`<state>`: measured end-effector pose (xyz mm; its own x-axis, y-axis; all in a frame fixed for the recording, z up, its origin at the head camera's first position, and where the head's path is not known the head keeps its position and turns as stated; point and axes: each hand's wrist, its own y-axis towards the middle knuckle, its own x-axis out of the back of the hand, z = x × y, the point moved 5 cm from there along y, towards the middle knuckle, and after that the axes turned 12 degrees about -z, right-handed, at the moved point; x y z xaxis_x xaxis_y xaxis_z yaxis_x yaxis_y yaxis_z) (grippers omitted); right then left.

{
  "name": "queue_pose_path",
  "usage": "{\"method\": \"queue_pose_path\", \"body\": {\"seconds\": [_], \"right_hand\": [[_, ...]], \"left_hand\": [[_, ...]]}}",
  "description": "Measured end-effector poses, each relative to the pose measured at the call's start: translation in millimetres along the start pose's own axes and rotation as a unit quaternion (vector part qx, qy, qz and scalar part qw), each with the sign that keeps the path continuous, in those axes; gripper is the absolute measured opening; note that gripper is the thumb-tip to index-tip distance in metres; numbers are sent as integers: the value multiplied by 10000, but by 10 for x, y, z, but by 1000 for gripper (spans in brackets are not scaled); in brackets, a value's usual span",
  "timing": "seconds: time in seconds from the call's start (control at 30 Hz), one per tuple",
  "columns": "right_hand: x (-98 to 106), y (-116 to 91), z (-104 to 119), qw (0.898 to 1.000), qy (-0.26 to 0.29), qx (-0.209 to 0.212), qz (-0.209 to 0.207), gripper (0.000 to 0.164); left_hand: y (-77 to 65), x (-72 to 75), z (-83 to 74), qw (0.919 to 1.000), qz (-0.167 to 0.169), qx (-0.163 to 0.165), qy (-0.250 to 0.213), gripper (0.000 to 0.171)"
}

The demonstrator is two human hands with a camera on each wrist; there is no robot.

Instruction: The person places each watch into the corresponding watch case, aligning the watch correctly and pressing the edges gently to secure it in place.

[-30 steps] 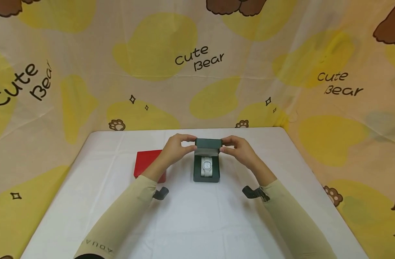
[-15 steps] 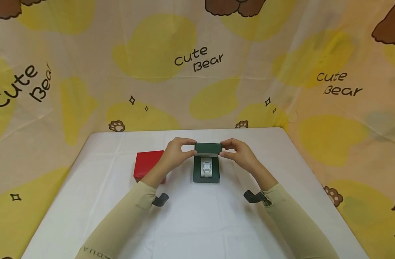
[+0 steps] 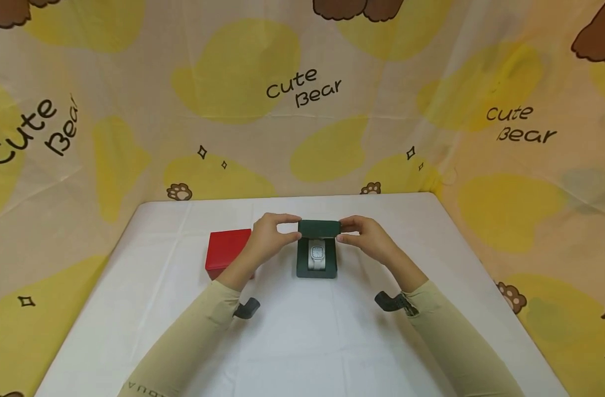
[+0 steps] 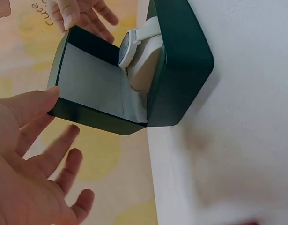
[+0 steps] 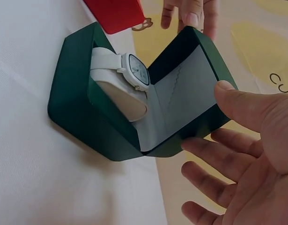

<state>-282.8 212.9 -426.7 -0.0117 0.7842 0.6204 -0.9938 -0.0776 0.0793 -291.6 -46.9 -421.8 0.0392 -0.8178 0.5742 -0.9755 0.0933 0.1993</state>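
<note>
A dark green watch box [image 3: 302, 267] stands on the white table with its lid [image 3: 319, 228] tilted partway up. Inside, a white watch [image 3: 317, 253] is strapped around a pale cushion [image 5: 120, 96]. My left hand [image 3: 270, 234] pinches the lid's left corner between thumb and index finger, the other fingers spread loosely. At the opposite corner, my right hand [image 3: 367, 237] grips the lid the same way, thumb on its edge. The lid's pale grey lining [image 4: 90, 79] shows in both wrist views.
A red box [image 3: 227, 249] sits left of the watch box, partly hidden behind my left forearm. The white table [image 3: 292, 342] reaches back to a yellow patterned cloth [image 3: 233, 71], which also hangs along both sides.
Both hands have lowered slightly with the lid, which has tipped forward over the box; its inner lining has gone out of sight in the head view. The red box has stayed put.
</note>
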Motion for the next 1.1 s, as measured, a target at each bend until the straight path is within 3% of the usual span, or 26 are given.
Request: {"method": "queue_pose_path", "body": {"seconds": [0.27, 0.67, 0.9, 1.1], "right_hand": [[-20, -36, 26, 10000, 85, 28, 5, 52], [-58, -98, 3, 9994, 198, -76, -258, 50], [-104, -150, -24, 9978, 404, -175, -491, 46], [-114, -196, -52, 9961, 578, -25, -662, 48]], "left_hand": [[-31, -29, 93, 9989, 138, 140, -417, 38], [-33, -66, 140, 9987, 74, 214, -466, 43], [-70, -57, 154, 9980, 140, 482, -395, 43], [-92, -76, 166, 9975, 181, 433, -525, 41]]}}
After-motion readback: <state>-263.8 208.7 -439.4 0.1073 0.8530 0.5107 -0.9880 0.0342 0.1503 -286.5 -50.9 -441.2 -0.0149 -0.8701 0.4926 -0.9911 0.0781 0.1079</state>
